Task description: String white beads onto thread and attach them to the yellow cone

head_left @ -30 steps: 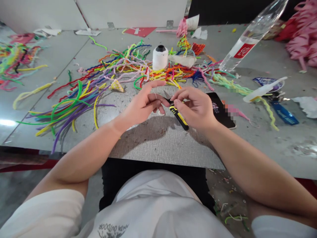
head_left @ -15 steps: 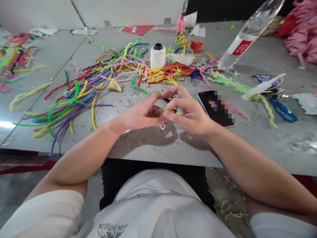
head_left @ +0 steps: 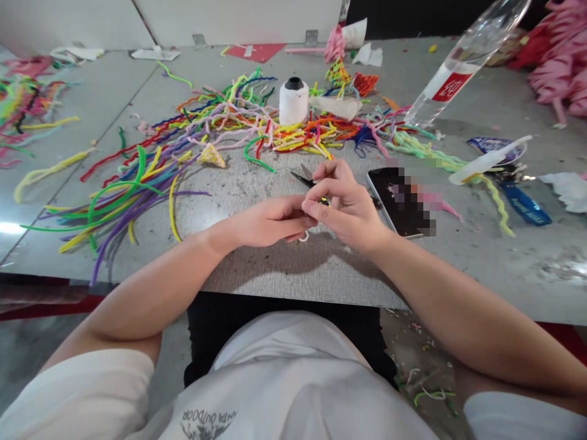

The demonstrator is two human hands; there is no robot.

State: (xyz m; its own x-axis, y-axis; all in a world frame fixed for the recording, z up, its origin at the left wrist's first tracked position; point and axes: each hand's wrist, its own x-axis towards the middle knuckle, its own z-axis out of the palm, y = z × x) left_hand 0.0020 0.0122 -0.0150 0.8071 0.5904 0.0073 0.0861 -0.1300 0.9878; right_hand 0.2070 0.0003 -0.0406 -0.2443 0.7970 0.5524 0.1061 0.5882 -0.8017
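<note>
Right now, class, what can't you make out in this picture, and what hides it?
Head view, all four:
Handles of the scissors: mostly behind the right hand.
Upper end of the white loop: hidden by the left hand.
Right side of the phone: covered by blurry squares.
Top of the bottle: cut off by the upper edge.

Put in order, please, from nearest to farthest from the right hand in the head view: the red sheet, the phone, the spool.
1. Phone: just to the right of the right hand.
2. Spool: ahead, slightly left.
3. Red sheet: farthest back, left.
</note>
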